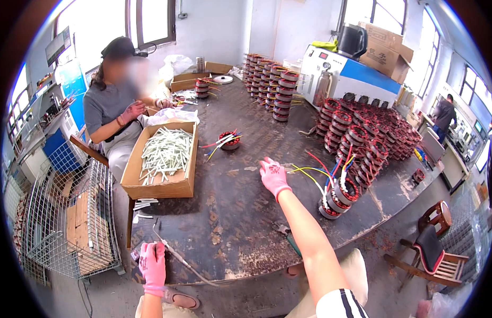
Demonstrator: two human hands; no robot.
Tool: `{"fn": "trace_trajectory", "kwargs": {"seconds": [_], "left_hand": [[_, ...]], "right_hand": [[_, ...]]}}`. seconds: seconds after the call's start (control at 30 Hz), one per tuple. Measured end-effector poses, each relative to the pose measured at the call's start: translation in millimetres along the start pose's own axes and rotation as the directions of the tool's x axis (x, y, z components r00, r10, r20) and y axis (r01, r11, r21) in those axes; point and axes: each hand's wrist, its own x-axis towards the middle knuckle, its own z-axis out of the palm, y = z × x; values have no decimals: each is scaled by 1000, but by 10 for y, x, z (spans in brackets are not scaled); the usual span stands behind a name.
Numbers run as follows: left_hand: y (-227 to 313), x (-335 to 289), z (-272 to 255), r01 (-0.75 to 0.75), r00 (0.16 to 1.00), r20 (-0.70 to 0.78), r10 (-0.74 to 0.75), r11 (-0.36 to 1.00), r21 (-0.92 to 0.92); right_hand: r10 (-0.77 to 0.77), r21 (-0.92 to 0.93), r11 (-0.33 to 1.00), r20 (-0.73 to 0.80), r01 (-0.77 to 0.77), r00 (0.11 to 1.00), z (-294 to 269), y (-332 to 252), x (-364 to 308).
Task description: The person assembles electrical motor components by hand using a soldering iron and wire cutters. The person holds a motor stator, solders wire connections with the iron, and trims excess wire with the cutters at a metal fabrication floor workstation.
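Note:
My left hand, in a pink glove, is at the near left edge of the table with its fingers curled closed; what it grips, if anything, is hidden. Beside it lies a soldering iron with a cord. A small dark reddish thing shows at the hand's left side. My right hand, also gloved in pink, reaches over the middle of the table, open and holding nothing visible. Right of it stands a short stack of wound motor stators with coloured leads. A single stator with wires lies farther off.
A cardboard box of white sleeves stands at left, before a seated co-worker. Stacked stators crowd the right side; more stacks stand at the back. Green-handled pliers lie near my right forearm. A wire cage is on the floor.

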Motion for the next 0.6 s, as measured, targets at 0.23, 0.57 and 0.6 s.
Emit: {"fn": "trace_trajectory", "kwargs": {"seconds": [0.23, 0.57, 0.6], "left_hand": [[-7, -45, -50, 12, 1000, -22, -12, 1000, -21], [-7, 62, 32, 46, 987, -149, -68, 988, -148], [-13, 64, 50, 82, 988, -122, -97, 989, -124]], "right_hand": [[-70, -179, 981, 22, 73, 997, 445, -129, 389], [-120, 135, 984, 12, 117, 993, -449, -102, -418], [-144, 227, 964, 4, 139, 990, -788, -61, -643]]}}
